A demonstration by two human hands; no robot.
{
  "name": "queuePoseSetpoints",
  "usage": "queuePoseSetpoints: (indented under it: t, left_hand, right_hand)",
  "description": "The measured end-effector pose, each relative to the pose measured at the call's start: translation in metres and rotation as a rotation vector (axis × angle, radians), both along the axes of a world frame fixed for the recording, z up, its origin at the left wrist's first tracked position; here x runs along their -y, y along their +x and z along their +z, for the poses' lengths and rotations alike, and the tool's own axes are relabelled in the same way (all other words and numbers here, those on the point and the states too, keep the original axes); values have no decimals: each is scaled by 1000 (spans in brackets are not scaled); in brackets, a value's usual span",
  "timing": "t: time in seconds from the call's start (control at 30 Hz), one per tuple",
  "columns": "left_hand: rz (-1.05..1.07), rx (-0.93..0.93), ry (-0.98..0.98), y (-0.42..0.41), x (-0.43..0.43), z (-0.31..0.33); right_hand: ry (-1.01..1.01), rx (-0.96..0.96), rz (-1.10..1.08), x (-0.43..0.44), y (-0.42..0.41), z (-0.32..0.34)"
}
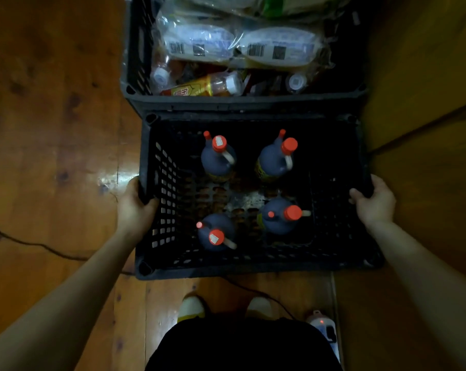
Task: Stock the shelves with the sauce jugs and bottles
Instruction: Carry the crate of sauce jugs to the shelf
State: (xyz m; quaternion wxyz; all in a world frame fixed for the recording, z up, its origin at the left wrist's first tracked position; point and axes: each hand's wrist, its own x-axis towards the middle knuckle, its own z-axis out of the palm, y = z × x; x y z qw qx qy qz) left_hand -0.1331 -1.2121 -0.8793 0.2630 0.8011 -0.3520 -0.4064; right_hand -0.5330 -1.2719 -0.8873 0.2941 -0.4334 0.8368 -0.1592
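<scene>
A black plastic crate (253,263) sits below me, holding several dark sauce jugs with red caps, such as one at the back left (218,159) and one at the front right (281,215). All stand upright. My left hand (135,207) grips the crate's left rim, fingers curled over the edge. My right hand (373,200) grips the right rim the same way. A second black crate (135,84) stands just beyond, filled with clear bottles (213,85) and wrapped packs (240,46).
The floor is glossy wood (52,129). A dark cable (39,245) runs across it at the left and under the crate. A wooden panel (427,129) rises at the right. My feet (191,307) stand behind the crate, with a small lit device (324,328) at the right.
</scene>
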Motion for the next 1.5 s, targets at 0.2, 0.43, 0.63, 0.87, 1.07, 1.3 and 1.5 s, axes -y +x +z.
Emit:
queuePoseSetpoints:
  t: [0.2, 0.43, 0.63, 0.87, 1.07, 1.3, 1.5]
  left_hand:
    - [20, 6, -7, 5, -14, 12]
    - [62, 63, 26, 18, -55, 96]
    - [111, 115, 45, 45, -99, 208]
    - [225, 157, 34, 88, -153, 353]
    - [345, 249, -28, 120, -196, 456]
    - [589, 264, -83, 135, -257, 532]
    - [868, 249, -101, 114, -328, 562]
  right_hand:
    - [-45, 22, -25, -11, 7, 11]
    - [-27, 25, 30, -36, 21, 90]
    - [-21, 16, 124, -50, 51, 205]
    - [-31, 23, 296, -47, 109, 348]
    - [-76, -6, 467, -39, 173, 450]
    - [-171, 45, 682, -24, 244, 515]
    - [-220, 53, 1012, -17, 313, 552]
